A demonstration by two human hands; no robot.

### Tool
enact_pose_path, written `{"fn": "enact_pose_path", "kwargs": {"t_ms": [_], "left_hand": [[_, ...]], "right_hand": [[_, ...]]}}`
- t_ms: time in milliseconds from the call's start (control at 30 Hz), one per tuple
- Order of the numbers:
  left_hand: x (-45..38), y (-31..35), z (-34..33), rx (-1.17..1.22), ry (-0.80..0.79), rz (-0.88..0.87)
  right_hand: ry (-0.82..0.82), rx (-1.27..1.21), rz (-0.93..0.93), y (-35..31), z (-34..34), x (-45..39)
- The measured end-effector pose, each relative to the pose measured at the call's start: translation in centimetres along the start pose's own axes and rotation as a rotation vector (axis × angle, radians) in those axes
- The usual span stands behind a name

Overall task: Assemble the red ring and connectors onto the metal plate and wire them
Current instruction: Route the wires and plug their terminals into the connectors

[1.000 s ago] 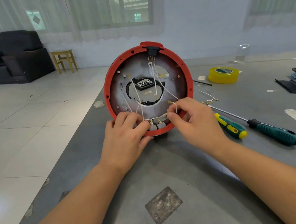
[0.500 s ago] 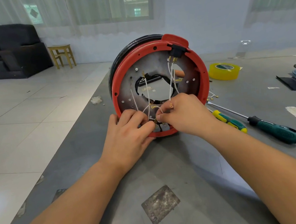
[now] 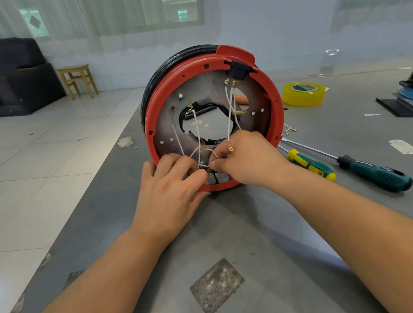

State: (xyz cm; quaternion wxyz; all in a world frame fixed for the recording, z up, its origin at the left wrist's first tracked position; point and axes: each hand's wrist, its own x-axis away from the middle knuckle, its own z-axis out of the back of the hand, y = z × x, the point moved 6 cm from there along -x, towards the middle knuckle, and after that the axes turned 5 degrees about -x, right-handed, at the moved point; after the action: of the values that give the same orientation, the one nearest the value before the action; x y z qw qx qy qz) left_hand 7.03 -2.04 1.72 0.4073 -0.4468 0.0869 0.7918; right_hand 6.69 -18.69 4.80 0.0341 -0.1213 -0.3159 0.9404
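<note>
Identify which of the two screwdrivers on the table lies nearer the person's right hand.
The yellow-and-green-handled screwdriver, just beside the right hand. The dark teal-handled screwdriver lies farther out to the right.

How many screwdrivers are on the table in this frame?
2: a yellow-green-handled screwdriver beside the right hand, and a dark green-handled screwdriver further right. The hands might hide others.
</note>
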Motion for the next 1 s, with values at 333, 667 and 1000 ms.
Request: {"fn": "enact_pose_path", "kwargs": {"t_ms": [333, 667, 1000], "left_hand": [[0.00, 0.01, -0.02, 0.001, -0.036, 0.007], [-0.05, 0.01, 0.00, -0.004, -0.047, 0.013], [-0.24, 0.20, 0.47, 0.003, -0.063, 0.025]], "right_hand": [[0.004, -0.006, 0.012, -0.12, 0.14, 0.00], [-0.006, -0.018, 0.000, 0.07, -0.14, 0.00], [0.007, 0.082, 0.032, -0.15, -0.47, -0.20]]}}
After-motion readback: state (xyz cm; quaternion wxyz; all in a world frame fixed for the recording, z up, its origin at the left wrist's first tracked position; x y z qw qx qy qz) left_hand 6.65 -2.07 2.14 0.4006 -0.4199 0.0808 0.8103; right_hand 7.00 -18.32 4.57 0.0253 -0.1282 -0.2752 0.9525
